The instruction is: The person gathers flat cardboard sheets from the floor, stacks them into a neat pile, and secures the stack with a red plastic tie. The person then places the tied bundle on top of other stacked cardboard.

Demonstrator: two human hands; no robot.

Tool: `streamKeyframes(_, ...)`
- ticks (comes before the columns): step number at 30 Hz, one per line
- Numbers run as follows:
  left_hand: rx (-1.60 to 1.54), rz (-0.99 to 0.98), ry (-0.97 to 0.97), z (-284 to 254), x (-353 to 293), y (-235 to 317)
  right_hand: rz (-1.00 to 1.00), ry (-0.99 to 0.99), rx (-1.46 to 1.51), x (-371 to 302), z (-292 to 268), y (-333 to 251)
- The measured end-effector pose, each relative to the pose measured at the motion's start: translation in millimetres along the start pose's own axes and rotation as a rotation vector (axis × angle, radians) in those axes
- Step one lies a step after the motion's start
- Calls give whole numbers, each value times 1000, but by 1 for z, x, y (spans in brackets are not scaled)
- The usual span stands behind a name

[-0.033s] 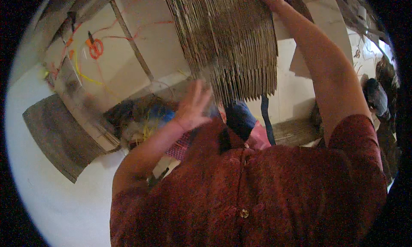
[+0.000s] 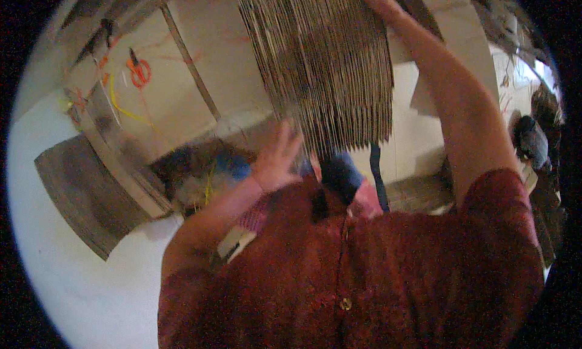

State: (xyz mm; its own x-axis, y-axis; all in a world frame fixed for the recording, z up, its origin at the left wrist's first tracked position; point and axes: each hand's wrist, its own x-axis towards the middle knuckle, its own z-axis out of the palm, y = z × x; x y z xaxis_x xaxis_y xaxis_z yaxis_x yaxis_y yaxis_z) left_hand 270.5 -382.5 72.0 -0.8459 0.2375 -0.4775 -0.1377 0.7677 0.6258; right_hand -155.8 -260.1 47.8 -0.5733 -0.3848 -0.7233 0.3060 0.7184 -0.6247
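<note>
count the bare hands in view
2: left hand, fingers spread, by the lower left of the cardboard stack; right hand at its upper right, fingers partly cut off or hidden.

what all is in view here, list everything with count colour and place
cardboard stack: 1, brown, top centre
cardboard pile: 1, grey-brown, far left
looped tool: 1, orange, upper left
strip: 1, yellow, upper left
cloth: 1, pink, below the stack
strap: 1, black, right of cloth
clutter: too blurred to count, mixed, right edge
surface: 1, white, lower left
shirt: 1, dark red, bottom
left hand: 1, bare, by the stack's lower left
right hand: 1, bare, at the stack's upper right
</note>
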Motion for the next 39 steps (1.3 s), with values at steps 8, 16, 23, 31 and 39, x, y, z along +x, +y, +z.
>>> streamKeyframes(8,335,60,80,19,1,-3,-338,213,350,32,19,37)
streamKeyframes(16,252,-11,113,21,-1,5,-219,113,416,4,28,2)
streamKeyframes(23,186,63,101,25,3,5,-243,194,402,15,20,19)
streamKeyframes(31,120,207,270,41,2,-9,-298,201,461,28,18,33)
streamKeyframes(39,141,241,314,43,-1,-16,-286,195,399,21,21,26)
